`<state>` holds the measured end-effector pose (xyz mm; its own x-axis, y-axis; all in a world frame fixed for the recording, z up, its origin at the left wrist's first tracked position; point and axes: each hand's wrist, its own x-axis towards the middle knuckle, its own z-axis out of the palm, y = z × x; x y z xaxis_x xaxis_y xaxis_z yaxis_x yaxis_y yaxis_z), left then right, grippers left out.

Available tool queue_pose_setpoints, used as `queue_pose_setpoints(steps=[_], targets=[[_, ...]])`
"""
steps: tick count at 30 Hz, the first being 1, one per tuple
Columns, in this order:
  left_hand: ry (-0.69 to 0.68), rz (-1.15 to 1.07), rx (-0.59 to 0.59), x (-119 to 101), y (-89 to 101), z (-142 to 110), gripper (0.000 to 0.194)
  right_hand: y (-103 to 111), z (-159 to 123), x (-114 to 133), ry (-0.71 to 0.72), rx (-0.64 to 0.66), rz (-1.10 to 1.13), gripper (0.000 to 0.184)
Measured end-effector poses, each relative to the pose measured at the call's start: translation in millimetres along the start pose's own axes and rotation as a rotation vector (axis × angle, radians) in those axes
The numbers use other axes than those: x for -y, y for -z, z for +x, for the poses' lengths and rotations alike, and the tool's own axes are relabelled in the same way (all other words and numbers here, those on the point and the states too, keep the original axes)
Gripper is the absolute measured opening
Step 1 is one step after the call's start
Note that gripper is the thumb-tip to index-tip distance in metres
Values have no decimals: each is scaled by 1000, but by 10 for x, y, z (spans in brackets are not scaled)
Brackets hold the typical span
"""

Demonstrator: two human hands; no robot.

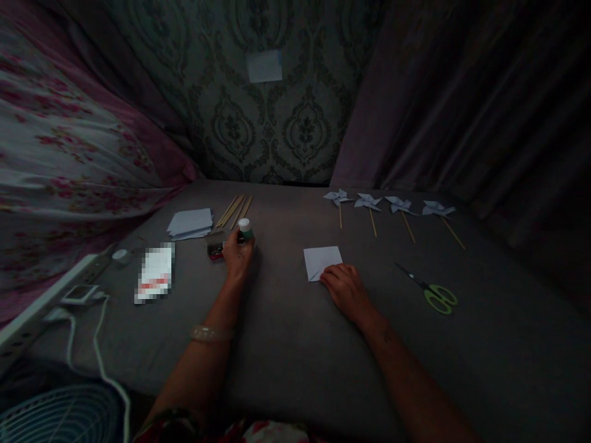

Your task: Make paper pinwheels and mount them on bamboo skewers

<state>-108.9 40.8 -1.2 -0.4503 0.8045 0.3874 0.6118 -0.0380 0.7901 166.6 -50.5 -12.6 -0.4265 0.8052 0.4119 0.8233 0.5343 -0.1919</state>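
I'm on a single head cam, facing forward and tilted down from above the wearer's forearms [203, 363], wide and fairly close, left hand [239, 253] and right hand [346, 290] near mid-frame, grey tabletop [281, 344] below, patterned wall [268, 129] straight ahead beyond.

Square sheet of white paper [318, 259]: lies flat; diagonal line runs inward from near-left corner, cut or crease not distinguishable; near-right corner hidden; small cylindrical bottle with white cap and green body [246, 229]: roughly upright, cap on; lower part hidden; positioned left of the sheet, well apart, slightly farther off.
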Motion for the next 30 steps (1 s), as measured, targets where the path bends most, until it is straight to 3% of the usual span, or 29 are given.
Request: queue_pose_setpoints(steps=[6, 22, 30], targets=[[19, 20, 26, -19, 18, 4, 32, -6, 13, 0, -1, -4, -25, 21], [-10, 43, -37, -3, -11, 51, 26, 5, -5, -25, -10, 30, -32, 22], [-12, 70, -18, -68, 25, -9, 36, 59, 13, -28, -20, 81, -46, 16]])
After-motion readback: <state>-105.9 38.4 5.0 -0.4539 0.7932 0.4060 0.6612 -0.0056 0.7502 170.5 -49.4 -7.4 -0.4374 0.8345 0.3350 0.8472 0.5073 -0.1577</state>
